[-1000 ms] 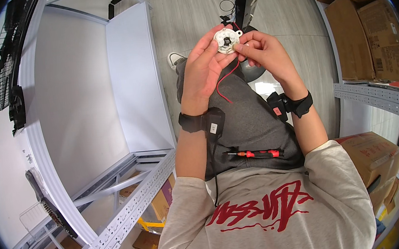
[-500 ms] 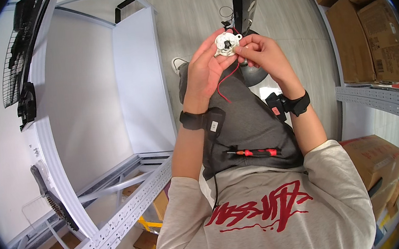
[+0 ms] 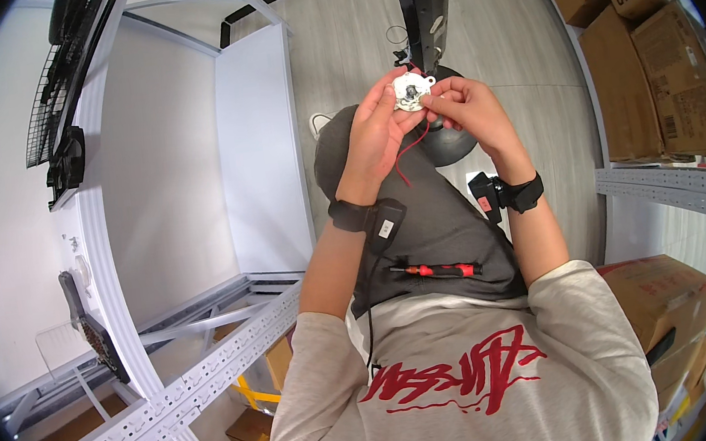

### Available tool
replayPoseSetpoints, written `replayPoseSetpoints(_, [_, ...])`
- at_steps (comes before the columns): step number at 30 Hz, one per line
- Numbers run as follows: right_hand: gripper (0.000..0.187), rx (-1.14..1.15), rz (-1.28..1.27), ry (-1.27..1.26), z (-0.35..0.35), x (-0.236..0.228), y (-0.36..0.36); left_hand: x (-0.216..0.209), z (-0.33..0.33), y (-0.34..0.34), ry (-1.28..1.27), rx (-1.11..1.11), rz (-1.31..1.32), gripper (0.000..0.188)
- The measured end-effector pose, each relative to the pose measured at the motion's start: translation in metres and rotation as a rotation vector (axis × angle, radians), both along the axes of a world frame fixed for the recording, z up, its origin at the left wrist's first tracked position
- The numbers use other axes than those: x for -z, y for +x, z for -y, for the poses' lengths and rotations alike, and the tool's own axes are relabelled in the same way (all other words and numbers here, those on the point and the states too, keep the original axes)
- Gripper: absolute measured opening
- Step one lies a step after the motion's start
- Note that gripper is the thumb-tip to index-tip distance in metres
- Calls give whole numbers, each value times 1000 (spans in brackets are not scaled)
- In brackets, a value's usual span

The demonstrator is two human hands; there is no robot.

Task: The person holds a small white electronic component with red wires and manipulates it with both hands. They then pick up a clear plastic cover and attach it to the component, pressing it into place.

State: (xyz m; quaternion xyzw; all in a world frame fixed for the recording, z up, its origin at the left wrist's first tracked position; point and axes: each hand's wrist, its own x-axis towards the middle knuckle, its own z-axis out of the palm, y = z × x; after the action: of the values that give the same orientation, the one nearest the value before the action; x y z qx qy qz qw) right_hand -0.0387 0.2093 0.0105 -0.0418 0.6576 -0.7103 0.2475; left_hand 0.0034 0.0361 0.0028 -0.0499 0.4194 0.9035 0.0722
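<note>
"Where's the white round housing (image 3: 401, 85)?"

"Up in both hands, over the far edge of the lap (image 3: 435, 220), with its dark centre facing the wearer."

"And the hands?"

"The left hand (image 3: 374, 139) cradles its left side, thumb on the rim and fingers behind. The right hand (image 3: 476, 110) pinches its right edge between thumb and forefinger; whether a smaller piece is caught there, I can't tell."

"Which step is this?"

"I'd judge it close fingertip work on the housing. The red wire (image 3: 400, 164) dangles below, its lower end loose."

"What does the next move call for?"

"Probably a steady left grip and slack in that wire. The red-and-black screwdriver (image 3: 445, 270) lies untouched across the lap, near the shirt hem (image 3: 430, 298)."
</note>
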Motion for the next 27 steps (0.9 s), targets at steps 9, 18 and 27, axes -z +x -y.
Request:
replayPoseSetpoints(9, [20,-5,11,1,-5,5,4,6,-6,5,23,-15,31,44])
replayPoseSetpoints(18, [19,-4,24,-5,-3,9,2,6,-2,6,96,-4,28,45])
replayPoseSetpoints(27, [18,-6,32,-12,-1,10,2,7,-3,5,66,-25,35,42])
